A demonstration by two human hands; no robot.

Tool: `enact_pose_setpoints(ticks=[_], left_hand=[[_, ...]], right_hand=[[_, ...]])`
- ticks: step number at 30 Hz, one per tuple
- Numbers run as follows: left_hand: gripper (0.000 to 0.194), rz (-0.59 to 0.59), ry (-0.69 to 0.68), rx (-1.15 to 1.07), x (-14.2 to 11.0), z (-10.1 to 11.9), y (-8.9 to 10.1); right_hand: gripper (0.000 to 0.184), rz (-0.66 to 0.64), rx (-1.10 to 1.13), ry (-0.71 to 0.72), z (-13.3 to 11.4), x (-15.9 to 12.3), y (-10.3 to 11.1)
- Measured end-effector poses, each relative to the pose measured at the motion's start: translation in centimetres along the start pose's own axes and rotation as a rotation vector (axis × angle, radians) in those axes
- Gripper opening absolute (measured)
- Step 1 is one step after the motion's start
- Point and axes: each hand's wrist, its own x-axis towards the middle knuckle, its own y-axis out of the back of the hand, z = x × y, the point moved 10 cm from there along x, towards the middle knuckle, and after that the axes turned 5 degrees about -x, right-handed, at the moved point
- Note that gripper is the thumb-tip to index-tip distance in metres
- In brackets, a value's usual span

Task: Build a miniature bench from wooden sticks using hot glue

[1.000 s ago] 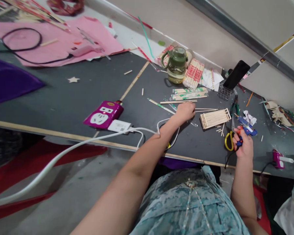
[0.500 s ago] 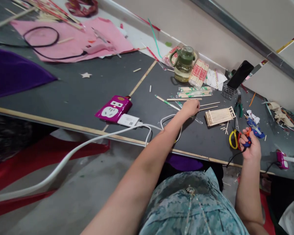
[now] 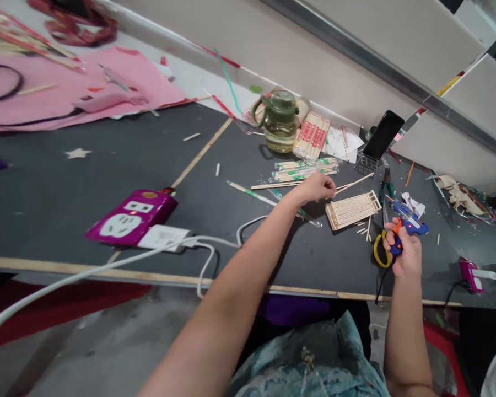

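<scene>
The left hand (image 3: 317, 188) seems to pinch thin sticks (image 3: 355, 182), the right hand (image 3: 408, 252) grips a blue glue gun (image 3: 411, 218); its nozzle is best kept off bare fingers above the slatted frame (image 3: 352, 210), lying between them on the worktop (image 3: 306, 253). Curled fingers hide how many sticks are held, and the right hand partly covers the yellow-handled scissors (image 3: 377, 252).

A craft workshop, shown by a long dark-grey table (image 3: 198, 198), a pink plastic glue gun (image 3: 111, 98) at ten o'clock, red-banded pale wooden sticks (image 3: 313, 134) at two, a blue-and-orange plastic glue gun (image 3: 412, 218) at three.
</scene>
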Motion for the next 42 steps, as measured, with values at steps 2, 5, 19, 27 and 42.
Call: enact_pose_setpoints(ticks=[2,5,19,27,42], left_hand=[[0.022,-0.047,0.033,-0.074,0.3,-0.5,-0.7],[0.029,-0.130,0.052,-0.138,0.1,-1.0,-1.3],[0.028,-0.256,0.144,-0.150,-1.8,-2.5,-2.6],[0.031,-0.371,0.240,-0.191,-2.7,-2.4,-4.6],[0.028,-0.355,0.295,-0.272,-2.8,-3.1,-5.2]], right_hand=[[0.033,0.017,-0.004,0.044,-0.7,0.5,-0.3],[0.032,0.044,0.008,0.084,-1.2,1.7,-0.5],[0.036,0.175,-0.040,-0.013,3.2,4.5,-0.8],[0.028,0.113,-0.081,-0.018,3.8,4.8,-1.3],[0.024,0.065,-0.228,-0.025,3.8,4.0,-1.9]])
